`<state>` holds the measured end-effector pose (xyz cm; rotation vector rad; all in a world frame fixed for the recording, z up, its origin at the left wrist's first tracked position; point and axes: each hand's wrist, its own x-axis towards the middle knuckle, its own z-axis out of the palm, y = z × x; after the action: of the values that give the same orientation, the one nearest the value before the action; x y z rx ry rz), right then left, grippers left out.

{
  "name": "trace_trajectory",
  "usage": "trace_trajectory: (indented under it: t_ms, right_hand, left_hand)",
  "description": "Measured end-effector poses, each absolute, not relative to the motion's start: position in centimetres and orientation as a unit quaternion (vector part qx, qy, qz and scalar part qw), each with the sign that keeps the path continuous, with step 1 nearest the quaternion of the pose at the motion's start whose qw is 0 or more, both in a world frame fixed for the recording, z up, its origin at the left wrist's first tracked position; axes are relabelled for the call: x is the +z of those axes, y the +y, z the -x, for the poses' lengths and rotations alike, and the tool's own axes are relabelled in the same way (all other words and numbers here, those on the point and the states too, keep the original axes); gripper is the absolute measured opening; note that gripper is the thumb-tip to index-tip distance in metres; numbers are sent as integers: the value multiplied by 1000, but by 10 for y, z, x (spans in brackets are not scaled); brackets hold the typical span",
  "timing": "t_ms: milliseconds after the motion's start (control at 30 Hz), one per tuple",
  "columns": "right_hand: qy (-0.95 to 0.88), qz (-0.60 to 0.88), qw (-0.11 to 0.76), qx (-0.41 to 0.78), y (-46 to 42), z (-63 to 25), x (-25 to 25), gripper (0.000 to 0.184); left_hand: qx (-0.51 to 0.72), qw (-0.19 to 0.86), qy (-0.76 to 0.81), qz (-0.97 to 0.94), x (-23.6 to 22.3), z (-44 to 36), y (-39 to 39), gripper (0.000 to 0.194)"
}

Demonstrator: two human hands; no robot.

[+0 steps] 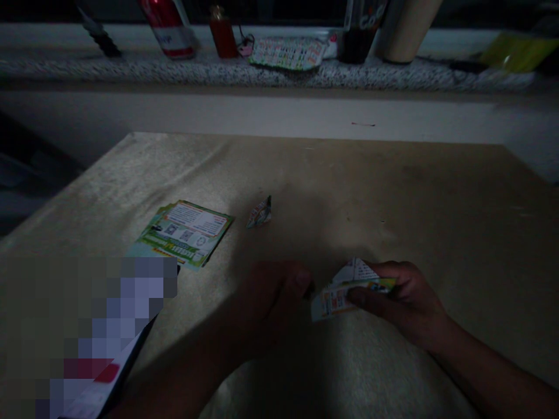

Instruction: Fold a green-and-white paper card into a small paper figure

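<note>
A folded paper (334, 304) is being held above the table (419, 198) by the right hand (408, 302). It is being pinched between the thumb, laid across the near face, and the fingers behind, with the grip being closed down to the paper's thickness. The left hand (268, 299) is being held half curled just beside the paper's left end; whether anything is being gripped or touched by it cannot be told in the shadow. Folding is judged to be the step being carried out, a peak being shown above a flatter band. The next move is judged to be calling for the paper to be steadied by the right hand and its free left end to be taken by the left.

Farther out, a small folded piece (261, 214) is being borne by the table, with printed leaflets (187, 230) being stacked to its left. Behind, a red can (171, 32) is being supported by the windowsill (209, 74).
</note>
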<state>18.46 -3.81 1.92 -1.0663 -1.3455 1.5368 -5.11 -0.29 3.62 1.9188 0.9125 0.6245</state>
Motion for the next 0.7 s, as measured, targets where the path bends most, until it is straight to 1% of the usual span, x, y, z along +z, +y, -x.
trace_trajectory:
  t_ms: [133, 233, 367, 433, 567, 700]
  right_hand:
    - [-529, 440, 404, 602, -39, -183, 15, 11]
    - [-518, 451, 422, 591, -39, -182, 14, 6]
    - [-518, 444, 452, 574, -35, -183, 16, 14]
    - [-527, 446, 455, 563, -35, -183, 16, 17]
    - [-570, 460, 438, 521, -37, -180, 13, 16]
    - [-602, 469, 434, 479, -38, -178, 10, 15]
  left_hand:
    - [241, 463, 401, -753, 32, 46, -5, 36]
    - [255, 450, 424, -744, 30, 43, -7, 40]
    - [276, 446, 447, -724, 30, 44, -7, 40]
    - [272, 473, 455, -704, 31, 44, -7, 40]
    - [256, 573, 439, -644, 26, 38, -7, 32]
    - [238, 608, 456, -604, 22, 31, -9, 32]
